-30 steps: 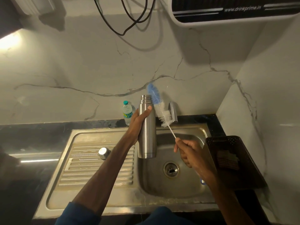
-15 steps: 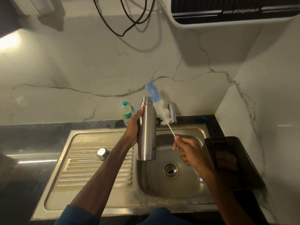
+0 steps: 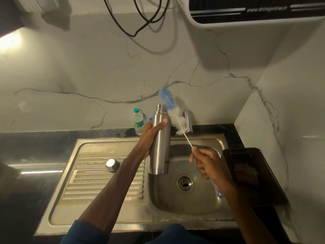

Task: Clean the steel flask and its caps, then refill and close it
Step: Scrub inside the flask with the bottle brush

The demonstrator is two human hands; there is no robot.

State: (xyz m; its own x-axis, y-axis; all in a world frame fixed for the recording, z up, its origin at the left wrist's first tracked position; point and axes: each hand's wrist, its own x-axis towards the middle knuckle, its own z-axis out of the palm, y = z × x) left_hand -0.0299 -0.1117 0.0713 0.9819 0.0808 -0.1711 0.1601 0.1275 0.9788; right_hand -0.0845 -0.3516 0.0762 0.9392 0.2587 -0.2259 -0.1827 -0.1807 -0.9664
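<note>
My left hand [image 3: 151, 136] grips the open steel flask [image 3: 160, 148] upright above the sink basin [image 3: 193, 205]. My right hand [image 3: 205, 162] holds the thin handle of a bottle brush [image 3: 173, 113]. Its blue and white bristles stand just right of the flask's mouth, outside it. A round steel cap [image 3: 112, 164] sits on the ribbed drainboard [image 3: 105, 187] to the left. Another steel cap [image 3: 188, 121] stands behind the sink by the wall.
A small plastic water bottle [image 3: 138, 123] stands at the back wall on the black counter [image 3: 35, 143]. A dark perforated tray [image 3: 249, 175] lies right of the sink. A water purifier [image 3: 255, 11] hangs high on the wall, with black cables [image 3: 137, 23] beside it.
The brush head has come a little closer to the flask's mouth. The flask has barely moved in my left hand.
</note>
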